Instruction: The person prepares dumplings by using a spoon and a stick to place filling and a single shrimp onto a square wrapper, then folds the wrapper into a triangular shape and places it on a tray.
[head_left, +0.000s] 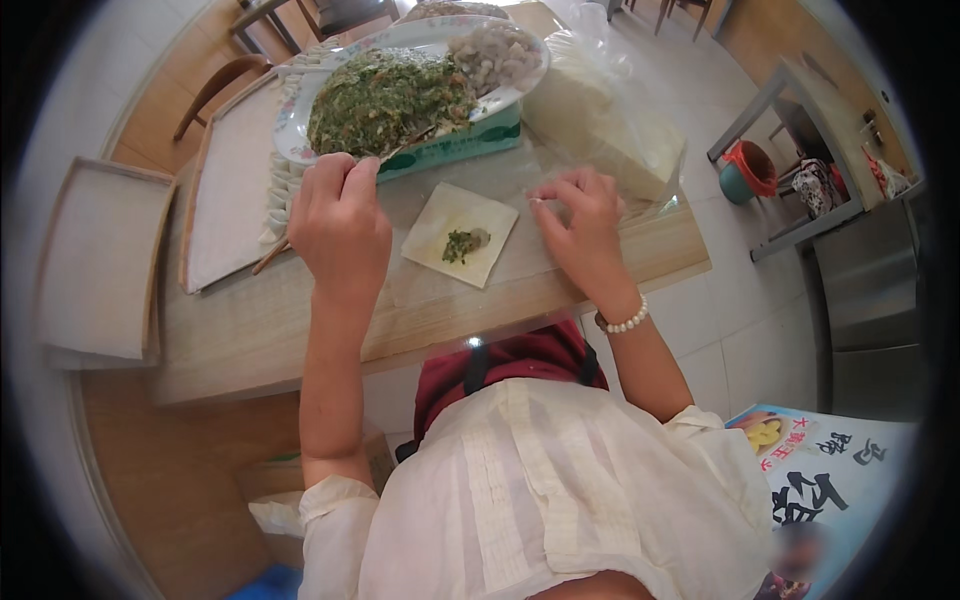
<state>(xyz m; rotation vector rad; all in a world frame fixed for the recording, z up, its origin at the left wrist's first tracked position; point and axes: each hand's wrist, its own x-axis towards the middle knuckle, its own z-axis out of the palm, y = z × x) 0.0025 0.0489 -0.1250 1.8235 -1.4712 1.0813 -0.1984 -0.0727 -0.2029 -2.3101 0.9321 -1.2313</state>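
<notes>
My left hand (341, 217) grips a slim wooden stick (270, 256). The stick's far end reaches the edge of a heap of green minced filling (386, 97) on a floral oval plate (292, 135). Peeled shrimp (495, 56) lie at the plate's right end. In front of me a square dough wrapper (442, 206) rests flat on the table, bearing a dab of green filling (456, 247) and a shrimp piece (480, 238). My right hand (581, 214), slightly blurred, hovers right of the wrapper with curled fingers and nothing visible in them. Near it is a stack of wrappers (592, 120) in a plastic bag.
The plate sits on a green box (450, 150). Rows of folded dumplings (276, 214) line the right side of a cloth-covered tray (229, 180); another tray (105, 255) is farther left. The wooden table's (652, 247) edge runs before me. A lined bin (739, 184) stands at right.
</notes>
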